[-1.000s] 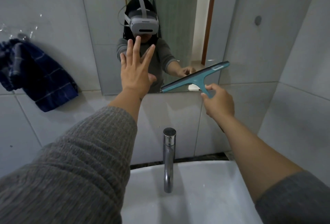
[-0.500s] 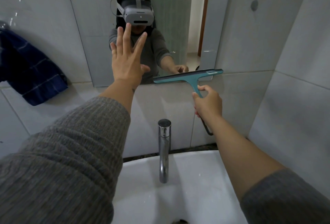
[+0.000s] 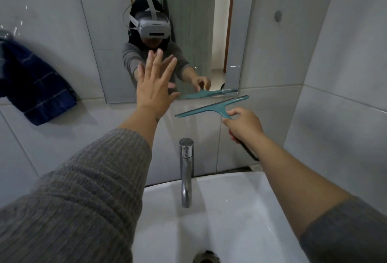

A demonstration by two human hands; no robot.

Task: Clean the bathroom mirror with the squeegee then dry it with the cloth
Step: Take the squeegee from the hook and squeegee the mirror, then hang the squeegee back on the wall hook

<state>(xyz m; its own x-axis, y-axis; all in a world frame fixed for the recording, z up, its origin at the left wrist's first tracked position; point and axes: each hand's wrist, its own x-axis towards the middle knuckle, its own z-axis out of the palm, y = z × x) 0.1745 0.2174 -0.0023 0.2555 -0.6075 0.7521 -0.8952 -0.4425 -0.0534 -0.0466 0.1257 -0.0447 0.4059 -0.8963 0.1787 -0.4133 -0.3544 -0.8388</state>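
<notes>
The bathroom mirror (image 3: 194, 21) hangs on the tiled wall above the sink. My left hand (image 3: 154, 86) is flat, fingers spread, against the mirror's lower part. In my right hand (image 3: 243, 125) I grip the handle of a teal squeegee (image 3: 211, 107). Its blade is tilted, right end higher, and lies just below the mirror's bottom edge, in front of the wall tiles. A dark blue checked cloth (image 3: 35, 86) hangs on the wall at the left.
A chrome faucet (image 3: 186, 170) stands upright behind the white sink (image 3: 240, 220), directly under my hands. Its drain (image 3: 206, 258) shows at the bottom edge. A tiled side wall (image 3: 345, 95) closes in on the right.
The squeegee has slid down off the mirror's bottom edge onto the tiles below. My left hand has stayed pressed on the glass.
</notes>
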